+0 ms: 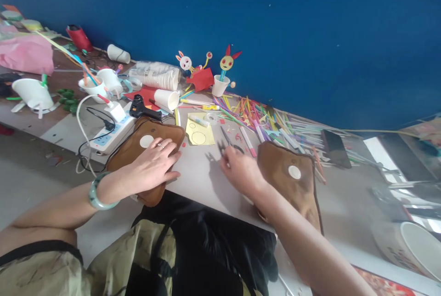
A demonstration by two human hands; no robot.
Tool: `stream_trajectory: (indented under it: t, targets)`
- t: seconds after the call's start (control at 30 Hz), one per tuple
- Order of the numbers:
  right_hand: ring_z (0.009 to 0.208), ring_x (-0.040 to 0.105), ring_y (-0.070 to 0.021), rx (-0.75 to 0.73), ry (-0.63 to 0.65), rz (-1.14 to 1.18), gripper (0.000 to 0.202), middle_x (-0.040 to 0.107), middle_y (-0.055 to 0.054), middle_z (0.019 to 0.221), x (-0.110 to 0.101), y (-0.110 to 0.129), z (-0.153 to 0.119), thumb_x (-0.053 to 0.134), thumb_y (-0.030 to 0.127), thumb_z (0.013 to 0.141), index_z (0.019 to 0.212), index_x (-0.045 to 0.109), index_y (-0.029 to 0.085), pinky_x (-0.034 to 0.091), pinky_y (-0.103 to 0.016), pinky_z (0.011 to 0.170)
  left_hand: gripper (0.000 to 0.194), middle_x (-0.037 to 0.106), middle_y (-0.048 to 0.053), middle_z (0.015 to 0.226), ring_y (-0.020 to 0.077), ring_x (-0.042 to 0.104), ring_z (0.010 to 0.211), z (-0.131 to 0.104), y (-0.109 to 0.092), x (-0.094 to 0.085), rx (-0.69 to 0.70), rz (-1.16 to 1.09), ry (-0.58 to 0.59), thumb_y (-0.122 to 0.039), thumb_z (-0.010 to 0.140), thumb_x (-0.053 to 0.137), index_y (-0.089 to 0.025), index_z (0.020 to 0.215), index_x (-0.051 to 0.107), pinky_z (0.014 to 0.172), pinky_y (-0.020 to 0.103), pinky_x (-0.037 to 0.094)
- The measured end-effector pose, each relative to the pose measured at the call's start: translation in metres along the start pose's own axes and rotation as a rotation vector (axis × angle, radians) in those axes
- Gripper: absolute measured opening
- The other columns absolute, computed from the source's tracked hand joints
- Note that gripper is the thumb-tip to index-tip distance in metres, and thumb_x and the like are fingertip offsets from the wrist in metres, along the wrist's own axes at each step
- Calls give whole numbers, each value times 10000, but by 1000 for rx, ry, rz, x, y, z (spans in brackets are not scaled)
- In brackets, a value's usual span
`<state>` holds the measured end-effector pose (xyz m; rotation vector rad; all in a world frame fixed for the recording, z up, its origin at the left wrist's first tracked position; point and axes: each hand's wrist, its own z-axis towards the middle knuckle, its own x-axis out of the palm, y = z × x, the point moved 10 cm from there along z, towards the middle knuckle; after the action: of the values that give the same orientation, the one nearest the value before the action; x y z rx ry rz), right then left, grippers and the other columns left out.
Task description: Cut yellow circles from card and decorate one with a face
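My left hand (155, 166) rests flat with its fingers stretched out on a brown padded cushion (174, 134) that bears a white disc (146, 141). Over the pale tabletop (196, 181), my right hand (243, 170) has its fingers curled together; a small dark shape shows at the fingertips, but I cannot make out what it is. Scissors (226, 136) lie just beyond that hand, partly hidden by it. A yellow paper (206, 138) with drawn circles lies between the hands and beyond them, with a glue tube (199, 121) on it. A second brown cushion (275, 160) sits beside my right wrist.
A black glue gun (144, 108) and a corded power strip (113, 134) stand at left. Stacked paper cups (156, 75) and a cup with a rabbit-faced figure (220, 85) line the blue wall. Pipe cleaners (241, 114), a phone (336, 149) and a white tub (420, 247) lie rightward.
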<state>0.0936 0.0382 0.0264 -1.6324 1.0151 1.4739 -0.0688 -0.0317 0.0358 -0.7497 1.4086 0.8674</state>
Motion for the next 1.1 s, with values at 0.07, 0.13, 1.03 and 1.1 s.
stream_trajectory:
  t: [0.07, 0.13, 1.03, 1.1]
  targets:
    - [739, 667, -228, -103, 45, -34, 214, 685, -106, 961, 10, 32, -3, 396, 272, 940, 1060, 545, 175, 363, -286, 555, 348, 585, 151, 1124, 318, 495, 1153, -4, 0, -4, -6, -9, -6, -410, 868, 627, -170, 1119, 646, 989, 462, 350]
    - [740, 683, -237, -173, 74, -74, 241, 685, -119, 946, 20, 55, -1, 364, 252, 952, 1088, 542, 163, 384, -284, 562, 318, 588, 143, 1142, 314, 496, 1158, -8, 0, -7, -16, -19, -5, -380, 853, 652, -182, 1102, 650, 1017, 482, 336]
    - [895, 700, -289, -172, 116, -61, 381, 727, -120, 920, 7, 68, 28, 398, 475, 977, 1216, 467, 187, 455, -333, 729, 218, 679, 71, 899, 245, 620, 937, 3, 16, -42, 21, -34, -30, -328, 922, 535, -159, 976, 662, 1034, 479, 332]
    - [866, 695, -282, -107, 129, -61, 347, 723, -113, 924, 0, 43, 27, 397, 482, 973, 1128, 526, 199, 434, -327, 712, 232, 694, 78, 924, 235, 631, 926, 17, 25, -54, 12, -29, -83, -301, 941, 486, -160, 989, 664, 1002, 457, 346]
